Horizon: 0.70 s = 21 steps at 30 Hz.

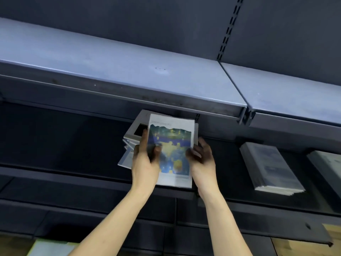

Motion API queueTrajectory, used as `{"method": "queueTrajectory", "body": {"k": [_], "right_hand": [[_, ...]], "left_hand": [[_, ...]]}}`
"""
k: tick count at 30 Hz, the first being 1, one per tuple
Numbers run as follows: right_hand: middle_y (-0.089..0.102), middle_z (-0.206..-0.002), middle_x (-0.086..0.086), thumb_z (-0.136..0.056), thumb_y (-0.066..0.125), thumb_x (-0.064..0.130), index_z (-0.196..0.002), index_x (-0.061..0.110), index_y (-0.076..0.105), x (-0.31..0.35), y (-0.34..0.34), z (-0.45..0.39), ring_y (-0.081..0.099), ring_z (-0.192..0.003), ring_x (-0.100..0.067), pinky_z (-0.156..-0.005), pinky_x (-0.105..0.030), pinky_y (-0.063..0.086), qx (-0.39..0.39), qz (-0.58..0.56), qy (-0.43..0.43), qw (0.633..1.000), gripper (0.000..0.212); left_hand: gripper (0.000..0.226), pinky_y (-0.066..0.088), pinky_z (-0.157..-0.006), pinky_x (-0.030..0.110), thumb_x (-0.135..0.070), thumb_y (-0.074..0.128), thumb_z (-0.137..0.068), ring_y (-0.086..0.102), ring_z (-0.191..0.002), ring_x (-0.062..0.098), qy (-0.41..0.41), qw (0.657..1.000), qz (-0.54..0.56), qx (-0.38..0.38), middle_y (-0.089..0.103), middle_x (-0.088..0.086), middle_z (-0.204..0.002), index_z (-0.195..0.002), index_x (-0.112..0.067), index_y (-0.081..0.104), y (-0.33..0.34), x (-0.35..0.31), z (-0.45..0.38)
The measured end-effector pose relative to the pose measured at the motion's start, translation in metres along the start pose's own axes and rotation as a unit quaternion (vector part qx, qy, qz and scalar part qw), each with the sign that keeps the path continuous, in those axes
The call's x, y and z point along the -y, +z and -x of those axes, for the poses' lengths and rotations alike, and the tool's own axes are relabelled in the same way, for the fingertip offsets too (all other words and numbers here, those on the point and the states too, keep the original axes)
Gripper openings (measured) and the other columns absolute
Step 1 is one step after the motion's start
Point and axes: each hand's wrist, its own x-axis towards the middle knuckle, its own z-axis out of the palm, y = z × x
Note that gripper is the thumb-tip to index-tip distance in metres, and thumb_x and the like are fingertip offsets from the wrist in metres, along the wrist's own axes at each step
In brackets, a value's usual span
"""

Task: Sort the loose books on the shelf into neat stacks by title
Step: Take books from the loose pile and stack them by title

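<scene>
A white paperback with a blue-and-yellow cover picture is gripped at its side edges by the left hand and right hand, above a skewed pile of grey-white books on the dark metal shelf; squaring appears underway; matching to the neat stack of grey booklets at right is judged next

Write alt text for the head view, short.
Both hands, left hand and right hand, grip a blue-and-yellow covered book above a messy pile of books on a dark shelf. A neat stack lies to the right.
</scene>
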Motion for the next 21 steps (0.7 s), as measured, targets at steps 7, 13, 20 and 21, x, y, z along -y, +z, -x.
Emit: {"method": "queueTrajectory", "body": {"k": [7,13,20,21], "right_hand": [[0.065,-0.112,0.017,-0.089,0.065,0.01,-0.125,0.034,0.059,-0.026,-0.017,0.001,0.063,-0.101,0.0,-0.069,-0.006,0.047,0.052,0.116,0.102,0.987,0.043],[0.067,-0.114,0.011,-0.088,0.07,0.012,-0.117,0.039,0.059,-0.031,-0.02,0.001,0.065,-0.103,-0.008,-0.089,-0.027,0.055,-0.003,0.065,0.128,0.99,0.041],[0.074,-0.105,0.003,-0.086,0.062,0.019,-0.128,0.031,0.055,-0.036,-0.017,0.001,0.073,-0.093,-0.017,-0.074,-0.042,0.063,0.022,0.019,0.154,0.988,0.044],[0.074,-0.104,0.002,-0.085,0.062,0.02,-0.127,0.03,0.055,-0.035,-0.018,0.0,0.074,-0.092,-0.018,-0.07,-0.039,0.064,0.024,0.035,0.152,0.987,0.044]], "left_hand": [[0.055,0.042,-0.096,0.021,-0.016,0.066,-0.084,0.05,-0.11,0.016,-0.045,0.994,-0.078,0.068,0.033,0.005,-0.137,-0.135,-0.025,0.049,0.013,0.005,-0.016],[0.077,0.006,-0.119,0.05,-0.07,0.059,-0.076,0.0,-0.147,0.032,0.036,0.915,-0.366,0.168,0.007,0.003,-0.161,-0.145,-0.044,0.034,0.016,-0.008,0.002],[0.118,0.001,-0.12,0.055,-0.072,0.074,-0.057,-0.011,-0.148,0.026,0.138,0.842,-0.395,0.339,-0.006,-0.011,-0.16,-0.151,-0.044,0.009,0.019,-0.016,0.026],[0.108,0.01,-0.12,0.053,-0.065,0.075,-0.062,0.0,-0.147,0.027,0.155,0.847,-0.394,0.322,0.004,-0.01,-0.16,-0.15,-0.043,0.016,0.02,-0.014,0.026]]}}
